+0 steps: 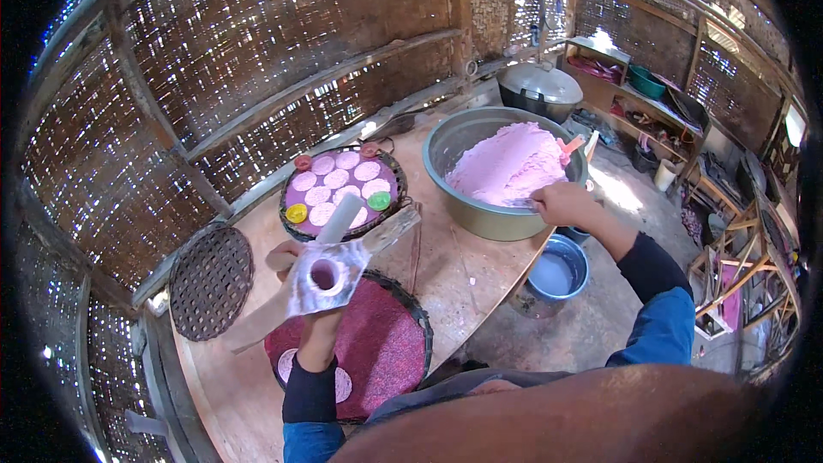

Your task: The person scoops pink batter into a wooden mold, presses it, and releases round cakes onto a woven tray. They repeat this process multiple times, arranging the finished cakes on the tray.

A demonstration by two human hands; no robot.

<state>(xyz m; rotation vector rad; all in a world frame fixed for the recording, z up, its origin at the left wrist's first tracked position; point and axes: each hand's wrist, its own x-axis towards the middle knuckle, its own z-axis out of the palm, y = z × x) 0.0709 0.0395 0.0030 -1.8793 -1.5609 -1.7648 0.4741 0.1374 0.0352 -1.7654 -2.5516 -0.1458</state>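
Observation:
My left hand (321, 328) grips a wooden hand press (390, 236) with long board arms. Its pale, dough-smeared plate surrounds a round hole, and a whitish tube sticks out beyond. Part of that hand is hidden behind the press. My right hand (566, 203) is closed at the near right of a large grey-green basin (489, 221), against a mound of pink dough (510, 163). A thin greyish edge shows by its fingers; I cannot make out what it holds. Below the press lies a round tray (386, 339) with a red-purple surface and pale pink discs.
Another round tray (287, 197) holds several pink lacy discs and coloured round pieces. A woven lattice mat (210, 279) lies at the left. Beside the table stands a blue bucket (557, 267) of cloudy liquid. A lidded pot (540, 86) and shelves (677, 111) stand beyond.

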